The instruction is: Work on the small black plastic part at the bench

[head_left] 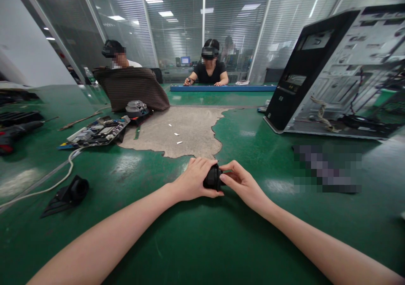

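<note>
Over a green tabletop [190, 242], the left hand [196, 176] grips a black cylindrical part [212, 178] as the right hand [242, 183] pinches its end, work apparently under way, how much remains unclear.

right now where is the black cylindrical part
The black cylindrical part is below centre in the head view, in the left hand, the right hand at its right end, near the greyish patch on the green tabletop.
</note>
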A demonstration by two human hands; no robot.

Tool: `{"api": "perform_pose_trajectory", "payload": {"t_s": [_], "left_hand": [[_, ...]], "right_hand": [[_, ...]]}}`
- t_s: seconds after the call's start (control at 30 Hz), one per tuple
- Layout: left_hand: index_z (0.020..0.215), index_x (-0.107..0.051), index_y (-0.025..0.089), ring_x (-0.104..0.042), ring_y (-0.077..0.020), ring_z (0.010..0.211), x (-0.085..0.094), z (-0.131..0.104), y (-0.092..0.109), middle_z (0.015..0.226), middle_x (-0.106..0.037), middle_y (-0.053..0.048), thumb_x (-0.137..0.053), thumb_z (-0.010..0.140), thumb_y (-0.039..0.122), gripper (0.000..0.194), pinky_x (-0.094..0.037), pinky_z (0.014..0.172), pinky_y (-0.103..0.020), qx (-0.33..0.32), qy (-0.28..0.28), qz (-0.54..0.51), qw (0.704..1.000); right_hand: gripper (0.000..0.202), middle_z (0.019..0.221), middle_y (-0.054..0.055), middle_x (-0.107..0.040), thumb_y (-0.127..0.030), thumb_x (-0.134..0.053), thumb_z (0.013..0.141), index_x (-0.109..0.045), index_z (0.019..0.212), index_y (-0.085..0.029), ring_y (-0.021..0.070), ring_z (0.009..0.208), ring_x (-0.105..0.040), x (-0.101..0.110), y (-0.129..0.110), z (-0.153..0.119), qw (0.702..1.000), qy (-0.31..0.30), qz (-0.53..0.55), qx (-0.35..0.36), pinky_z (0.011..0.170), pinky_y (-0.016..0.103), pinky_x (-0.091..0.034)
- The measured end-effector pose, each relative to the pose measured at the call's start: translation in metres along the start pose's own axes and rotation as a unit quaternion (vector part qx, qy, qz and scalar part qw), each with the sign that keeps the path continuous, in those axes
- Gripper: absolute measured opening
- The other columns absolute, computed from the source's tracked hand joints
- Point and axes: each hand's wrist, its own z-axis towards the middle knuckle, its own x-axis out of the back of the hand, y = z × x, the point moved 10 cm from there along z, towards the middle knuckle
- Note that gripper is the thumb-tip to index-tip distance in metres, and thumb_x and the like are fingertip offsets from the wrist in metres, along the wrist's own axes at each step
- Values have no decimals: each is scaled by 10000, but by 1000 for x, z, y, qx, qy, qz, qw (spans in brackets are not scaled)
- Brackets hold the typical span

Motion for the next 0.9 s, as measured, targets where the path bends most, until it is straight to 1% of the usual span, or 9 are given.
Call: {"api": "perform_pose_trajectory", "payload": {"t_s": [0.1, 0.2, 0.33, 0.43, 0.5, 0.67, 0.8, 0.9], "left_hand": [[1152, -357, 180, -458, -255, 985, 0, 0, 0, 1082, -506, -100, -607, 607, 546, 702, -305, 840, -391, 3, 0, 0, 1000], [1141, -362, 180, -460, -251, 972, -1, 1, 0, 1067, -511, -94, -606, 610, 541, 687, -308, 829, -385, 5, -3, 1, 1000], [1142, -354, 179, -453, -251, 981, 0, 1, 0, 1079, -501, -97, -613, 605, 533, 694, -299, 832, -383, 7, -3, -1, 1000], [1149, -342, 187, -455, -256, 982, 0, 1, 0, 1082, -497, -95, -632, 578, 530, 726, -296, 828, -385, 8, -7, -10, 1000], [1144, -341, 194, -457, -256, 982, 0, 1, 0, 1081, -497, -89, -647, 569, 498, 718, -297, 822, -383, 11, -10, -16, 1000], [1085, -376, 200, -475, -244, 941, -1, 2, -4, 1022, -524, -62, -650, 581, 349, 593, -303, 798, -371, 27, -5, -11, 1000], [1082, -381, 198, -474, -240, 934, -2, 2, -4, 1020, -528, -56, -650, 579, 333, 586, -306, 790, -367, 28, -1, -4, 1000], [1088, -378, 197, -476, -238, 933, -2, 3, -5, 1022, -529, -54, -647, 582, 340, 591, -306, 791, -368, 33, 1, -5, 999]], "right_hand": [[174, 871, 4, -542, -311, -520, 775, -464, 912, -220, 133, 777, -557, 0, 1, 1, 1000, 5, -3, -12, 696, 281, -486], [191, 941, 22, -527, -296, -511, 781, -454, 945, -216, 141, 834, -553, -2, -1, 0, 1000, -6, -9, -13, 734, 290, -482], [195, 930, 20, -532, -259, -515, 785, -440, 962, -227, 151, 891, -549, -7, -4, -3, 999, -38, -14, -2, 800, 322, -470], [231, 939, 15, -535, -243, -544, 768, -430, 968, -238, 160, 939, -541, -8, -7, -5, 999, -44, -11, 17, 859, 351, -447], [213, 943, 17, -535, -257, -533, 778, -434, 965, -236, 160, 937, -541, -8, -7, -6, 999, -44, -11, 22, 856, 350, -448], [144, 923, 16, -535, -280, -496, 802, -457, 931, -232, 150, 875, -551, -6, -7, -3, 999, -28, -10, 21, 783, 318, -479], [216, 960, 27, -526, -256, -515, 788, -445, 990, -229, 153, 885, -548, -4, -4, -1, 1000, -19, -11, 11, 799, 325, -474], [233, 978, 34, -531, -250, -500, 797, -441, 1021, -230, 156, 899, -550, -6, -4, -1, 999, -36, -6, 9, 805, 330, -474]]}}
